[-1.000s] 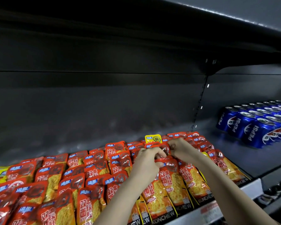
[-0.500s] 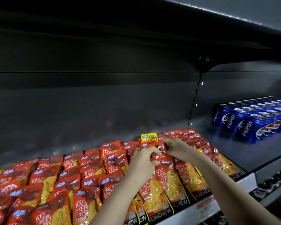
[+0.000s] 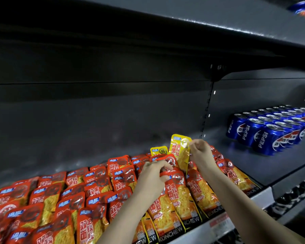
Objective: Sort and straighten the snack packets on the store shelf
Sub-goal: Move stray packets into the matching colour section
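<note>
Far left of the yellow packet [image 3: 179, 152], red packets [image 3: 42, 199] lie in overlapping rows across the shelf [image 3: 253, 166], several of them skewed. A sliver of yellow shows at the frame's edge beyond them, though what it is cannot be told.

Just left of and below the yellow packet, the left hand [image 3: 151, 178] has its fingers curled over the top seam of one red packet [image 3: 176, 192], pinching it. A second yellow [image 3: 159, 150] pokes up just left of and behind the yellow packet, mostly buried among reds.

The yellow packet itself stands upright, raised above the red row with its lower end down among them. The right hand [image 3: 201, 153], touching its right edge, pinches its top corner between thumb and fingers.

The step looks like pulling out a misplaced flavour. To do it well, draw the packet straight up until its lower end clears the row, while the left hand pins the red neighbour so it does not ride up or topple. A corner pinch on slick film may slip, so a fuller hold would help. Then take the second yellow.

Well right of the yellow packet, cans [image 3: 271, 131] stand in tidy ranks.
</note>
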### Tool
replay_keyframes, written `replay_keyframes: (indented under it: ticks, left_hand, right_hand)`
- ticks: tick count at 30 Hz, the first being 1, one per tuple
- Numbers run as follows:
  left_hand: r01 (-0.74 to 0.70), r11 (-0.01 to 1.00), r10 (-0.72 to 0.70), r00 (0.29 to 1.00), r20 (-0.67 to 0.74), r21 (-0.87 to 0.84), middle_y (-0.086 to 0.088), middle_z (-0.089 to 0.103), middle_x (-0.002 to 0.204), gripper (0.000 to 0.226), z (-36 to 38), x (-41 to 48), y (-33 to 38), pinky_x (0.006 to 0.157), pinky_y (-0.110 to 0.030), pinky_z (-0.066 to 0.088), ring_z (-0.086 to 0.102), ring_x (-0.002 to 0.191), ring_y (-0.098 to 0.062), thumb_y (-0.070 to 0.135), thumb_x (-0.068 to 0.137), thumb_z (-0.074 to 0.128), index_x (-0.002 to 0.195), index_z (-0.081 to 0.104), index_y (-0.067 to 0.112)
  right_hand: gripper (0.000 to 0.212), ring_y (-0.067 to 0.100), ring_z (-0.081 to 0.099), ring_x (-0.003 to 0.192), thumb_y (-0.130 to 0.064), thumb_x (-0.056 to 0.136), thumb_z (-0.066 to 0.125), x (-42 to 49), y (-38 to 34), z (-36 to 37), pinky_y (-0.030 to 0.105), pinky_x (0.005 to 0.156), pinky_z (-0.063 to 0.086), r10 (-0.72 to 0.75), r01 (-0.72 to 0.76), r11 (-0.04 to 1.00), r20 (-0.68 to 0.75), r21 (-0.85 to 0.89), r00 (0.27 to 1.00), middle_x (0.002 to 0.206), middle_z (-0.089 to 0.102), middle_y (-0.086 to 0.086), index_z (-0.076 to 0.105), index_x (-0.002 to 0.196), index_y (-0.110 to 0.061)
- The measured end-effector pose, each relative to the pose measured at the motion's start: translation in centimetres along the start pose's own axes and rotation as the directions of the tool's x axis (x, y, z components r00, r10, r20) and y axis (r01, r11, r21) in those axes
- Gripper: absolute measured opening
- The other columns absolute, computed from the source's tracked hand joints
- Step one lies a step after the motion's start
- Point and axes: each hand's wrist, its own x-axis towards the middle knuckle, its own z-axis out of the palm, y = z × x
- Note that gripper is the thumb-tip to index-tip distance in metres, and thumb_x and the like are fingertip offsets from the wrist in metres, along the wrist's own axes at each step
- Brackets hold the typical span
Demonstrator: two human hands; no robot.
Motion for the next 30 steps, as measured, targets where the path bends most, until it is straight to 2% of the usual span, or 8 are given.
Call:
replay_keyframes:
  ticks: [4, 8, 12, 15, 17, 19, 22, 30]
  left_hand:
    - [-0.009, 1.000, 0.009, 1.000, -0.009, 0.007, 0.017, 0.053, 0.091, 0.022, 0.1, 0.0, -0.1, 0.085, -0.027, 0.045, 0.050, 0.100, -0.009, 0.017, 0.086, 0.065, 0.100, 0.062, 0.033]
    - [0.014, 1.000, -0.015, 0.999, -0.031, -0.024, 0.013, 0.058, 0.095, 0.023, 0.3, 0.3, -0.2, 0.060, -0.015, 0.044, 0.053, 0.073, -0.005, 0.013, 0.091, 0.056, 0.107, 0.060, 0.029]
    - [0.047, 0.998, -0.049, 0.995, -0.082, -0.032, 0.007, 0.062, 0.095, 0.033, 0.2, 0.6, -0.5, 0.050, -0.006, 0.039, 0.054, 0.075, -0.005, -0.001, 0.092, 0.045, 0.112, 0.060, 0.021]
    - [0.056, 0.998, -0.057, 0.994, -0.091, -0.018, 0.002, 0.065, 0.103, 0.037, 0.1, 0.7, -0.5, 0.062, -0.007, 0.043, 0.059, 0.088, -0.009, -0.006, 0.088, 0.048, 0.109, 0.062, 0.021]
    - [0.066, 0.998, -0.067, 0.995, -0.078, -0.019, 0.001, 0.067, 0.102, 0.040, 0.0, 0.8, -0.5, 0.054, -0.007, 0.042, 0.059, 0.081, -0.010, -0.007, 0.087, 0.046, 0.108, 0.062, 0.023]
    - [0.081, 0.996, -0.082, 0.994, -0.070, -0.023, 0.002, 0.068, 0.099, 0.038, 0.0, 0.8, -0.5, 0.043, -0.007, 0.037, 0.055, 0.068, -0.007, -0.004, 0.089, 0.046, 0.107, 0.061, 0.025]
    - [0.094, 0.995, -0.096, 0.993, -0.068, -0.038, 0.004, 0.068, 0.098, 0.033, 0.0, 0.8, -0.4, 0.042, -0.009, 0.036, 0.055, 0.064, -0.005, 0.001, 0.091, 0.049, 0.108, 0.061, 0.027]
    - [0.083, 0.994, -0.089, 0.991, -0.097, -0.065, 0.003, 0.066, 0.088, 0.031, 0.2, 0.9, -0.2, 0.052, -0.008, 0.038, 0.059, 0.081, -0.010, 0.000, 0.091, 0.050, 0.110, 0.061, 0.021]
  right_hand:
    - [0.002, 0.014, 0.047, 0.061, -0.010, 0.094, 0.047, 0.1, -1.2, -1.2, 0.023, 0.051, 0.040, -0.001, 0.036, 0.992, -0.276, 0.121, 0.961, 0.077, 0.052, 0.006, 0.050, 0.093, -0.011]
    - [0.007, 0.013, 0.054, 0.065, -0.010, 0.094, 0.047, -0.2, -3.0, -2.8, 0.029, 0.059, 0.044, -0.103, 0.156, 0.981, -0.374, 0.114, 0.922, 0.075, 0.056, 0.000, 0.051, 0.099, -0.014]
    - [0.015, 0.000, 0.057, 0.052, -0.007, 0.096, 0.048, -2.3, -3.5, -3.0, 0.016, 0.050, 0.047, -0.147, 0.145, 0.987, -0.027, -0.072, 0.989, 0.067, 0.060, 0.002, 0.061, 0.088, -0.009]
    - [0.021, 0.000, 0.053, 0.049, -0.010, 0.096, 0.049, -4.6, -2.7, -2.1, 0.015, 0.047, 0.042, -0.141, 0.221, 0.936, 0.283, -0.275, 0.949, 0.062, 0.059, -0.009, 0.061, 0.080, -0.016]
    - [0.018, 0.002, 0.055, 0.056, -0.020, 0.096, 0.049, -6.0, -2.1, -1.4, 0.020, 0.052, 0.046, -0.105, 0.257, 0.897, 0.392, -0.359, 0.914, 0.071, 0.061, -0.012, 0.060, 0.084, -0.027]
    - [0.011, 0.000, 0.057, 0.069, -0.036, 0.093, 0.052, -7.0, -1.7, -0.9, 0.021, 0.062, 0.050, -0.079, 0.319, 0.816, 0.454, -0.481, 0.887, 0.096, 0.057, -0.016, 0.060, 0.097, -0.032]
    - [0.038, 0.003, 0.058, 0.084, -0.056, 0.085, 0.053, -7.6, -1.3, -0.6, 0.022, 0.074, 0.049, -0.011, 0.329, 0.708, 0.456, -0.625, 0.890, 0.116, 0.041, -0.018, 0.054, 0.117, -0.036]
    - [0.011, 0.005, 0.056, 0.083, -0.034, 0.088, 0.060, -6.5, -1.9, -1.5, 0.018, 0.065, 0.044, 0.017, 0.268, 0.744, 0.418, -0.613, 0.908, 0.093, 0.057, -0.013, 0.059, 0.098, -0.031]
